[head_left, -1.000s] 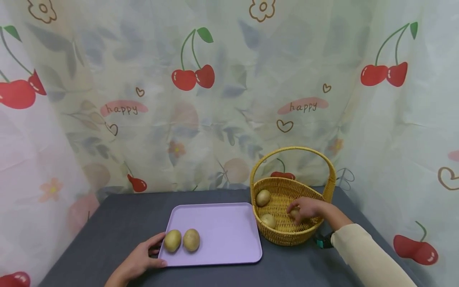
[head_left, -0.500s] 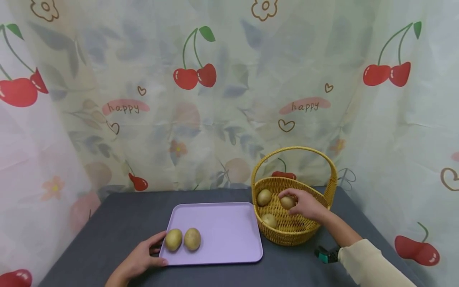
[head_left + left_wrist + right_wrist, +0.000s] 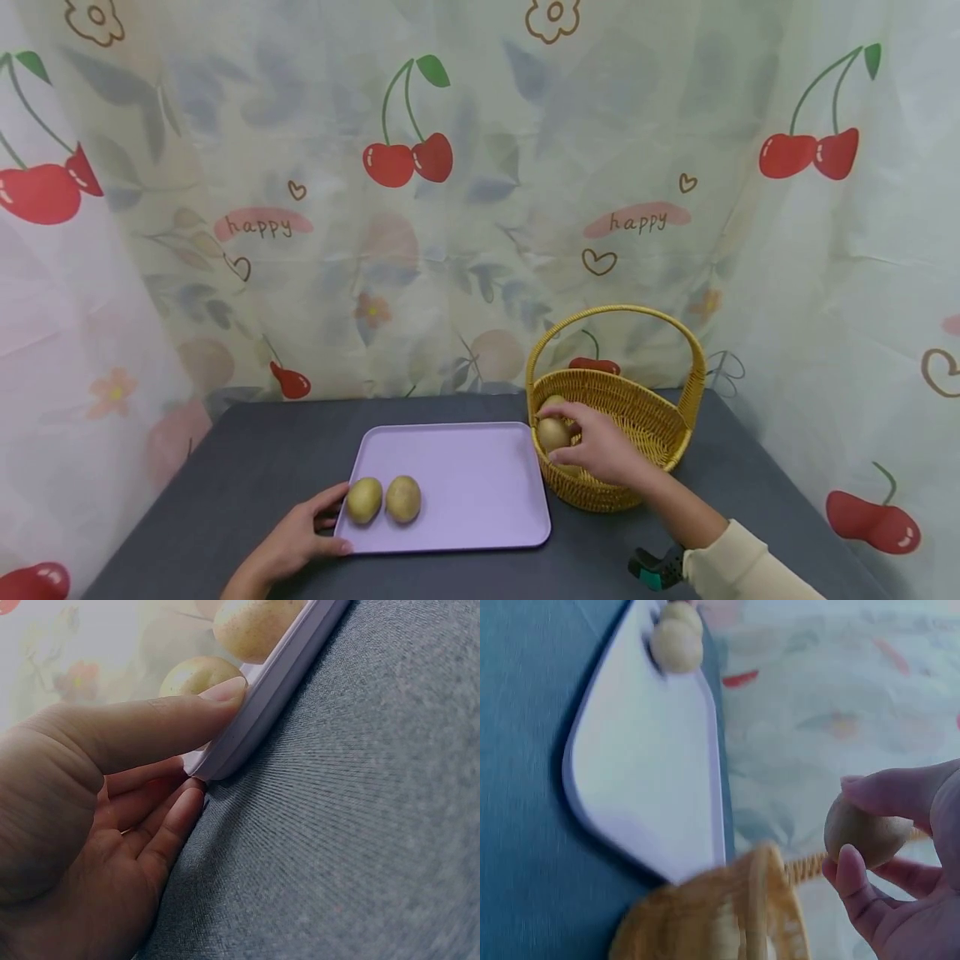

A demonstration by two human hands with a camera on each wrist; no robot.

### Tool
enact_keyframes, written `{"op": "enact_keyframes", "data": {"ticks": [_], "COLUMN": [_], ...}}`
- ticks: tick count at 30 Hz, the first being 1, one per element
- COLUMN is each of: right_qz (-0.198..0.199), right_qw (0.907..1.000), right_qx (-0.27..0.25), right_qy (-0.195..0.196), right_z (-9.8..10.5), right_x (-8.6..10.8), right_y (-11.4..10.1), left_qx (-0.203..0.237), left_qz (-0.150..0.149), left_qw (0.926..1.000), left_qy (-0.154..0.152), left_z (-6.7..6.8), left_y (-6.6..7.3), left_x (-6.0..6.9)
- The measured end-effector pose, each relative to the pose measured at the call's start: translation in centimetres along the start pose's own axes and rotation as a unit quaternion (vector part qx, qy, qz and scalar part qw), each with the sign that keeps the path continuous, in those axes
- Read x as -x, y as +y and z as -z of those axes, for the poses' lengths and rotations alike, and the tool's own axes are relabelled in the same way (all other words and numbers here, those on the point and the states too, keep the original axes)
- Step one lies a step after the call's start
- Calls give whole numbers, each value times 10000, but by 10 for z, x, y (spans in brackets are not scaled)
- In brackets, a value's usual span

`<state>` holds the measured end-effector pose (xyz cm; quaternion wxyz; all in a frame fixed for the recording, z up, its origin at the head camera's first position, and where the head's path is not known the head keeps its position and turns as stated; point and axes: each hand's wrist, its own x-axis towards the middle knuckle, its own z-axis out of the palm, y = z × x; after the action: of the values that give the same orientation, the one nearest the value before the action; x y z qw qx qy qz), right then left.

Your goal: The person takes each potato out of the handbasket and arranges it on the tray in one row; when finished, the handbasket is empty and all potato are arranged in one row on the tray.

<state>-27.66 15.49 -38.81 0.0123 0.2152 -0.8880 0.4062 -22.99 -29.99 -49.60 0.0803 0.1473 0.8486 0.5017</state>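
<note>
In the head view my right hand (image 3: pixel 600 446) pinches a potato (image 3: pixel 553 434) over the left side of the wicker basket (image 3: pixel 600 500). Seen from the right wrist, thumb and fingertips wrap this potato (image 3: pixel 862 832), clear of the basket rim. Two other potatoes in the basket are partly hidden behind the hand and the held one. The left hand (image 3: pixel 288 546) grips the lower left corner of the lilac tray (image 3: pixel 480 492), its thumb on the rim in the left wrist view. Two potatoes (image 3: pixel 363 501) (image 3: pixel 403 500) lie side by side at the tray's left end.
A dark grey cloth (image 3: pixel 285 442) covers the table. The basket's tall arched handle (image 3: pixel 615 308) rises at the right of the tray. Behind hangs a curtain (image 3: pixel 480 250) printed with cherries. A black and teal device (image 3: pixel 655 570) is at the right wrist.
My right hand has lifted a potato from the basket's floor and carried it left to the side nearest the tray. The left hand stays at the tray corner.
</note>
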Motion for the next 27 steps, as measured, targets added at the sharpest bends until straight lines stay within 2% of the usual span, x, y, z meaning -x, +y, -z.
{"op": "enact_keyframes", "data": {"ticks": [7, 13, 17, 22, 27], "right_qz": [650, 1085, 1073, 856, 758], "right_qw": [9978, 9937, 9937, 9957, 9968], "right_qx": [56, -74, -15, -80, -4], "right_qy": [-143, -268, -333, -342, -264], "right_z": [-31, -68, -96, -130, -156], "right_x": [-9, -22, -30, -38, -42], "right_y": [-19, -24, -22, -17, -12], "left_qx": [-24, 19, 27, 0, -23], "left_qz": [-91, -81, -124, -291, -278], "left_qw": [10000, 10000, 9999, 9996, 9996], "left_qy": [-13, -23, 4, 24, 3], "left_z": [-1, 0, 1, 1, -1], "left_y": [1, -1, -2, -3, -4], "left_x": [0, -1, -1, -1, -1]}}
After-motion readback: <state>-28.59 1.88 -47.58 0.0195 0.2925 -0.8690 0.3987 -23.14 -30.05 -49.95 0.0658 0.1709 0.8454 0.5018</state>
